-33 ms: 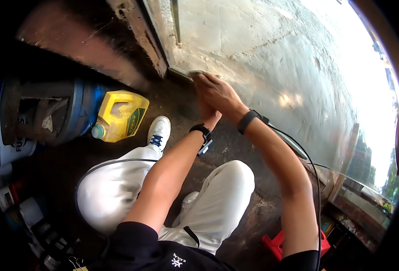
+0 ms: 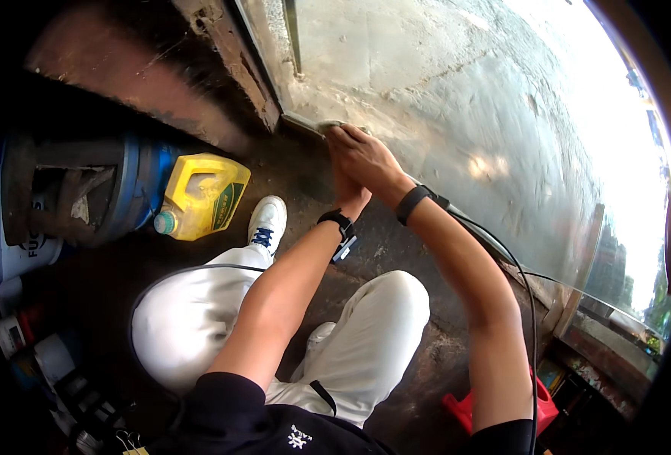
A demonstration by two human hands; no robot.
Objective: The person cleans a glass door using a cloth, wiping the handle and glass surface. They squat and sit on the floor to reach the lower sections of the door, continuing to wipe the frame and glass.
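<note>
My right hand [image 2: 371,161] and my left hand [image 2: 347,184] meet at the lower edge of a large, dusty glass pane [image 2: 457,159], near its left corner. The right lies over the left and hides much of it. Both have their fingers closed. A small, pale, rounded thing [image 2: 329,124] shows at the fingertips, against the pane's bottom edge; its kind is unclear. What lies between the fingers is hidden. Dark straps circle both wrists, and a small grey device [image 2: 344,249] hangs at the left one.
A yellow jug [image 2: 225,178] with a green cap lies to the left, beside a blue drum-like container [image 2: 144,186]. A rusty door post [image 2: 237,68] borders the pane. Black cable [image 2: 531,318] runs along my right arm. Something red [image 2: 463,409] sits beneath that arm.
My right forearm has shifted slightly left. Both hands stay together at the same place on the pane's lower edge.
</note>
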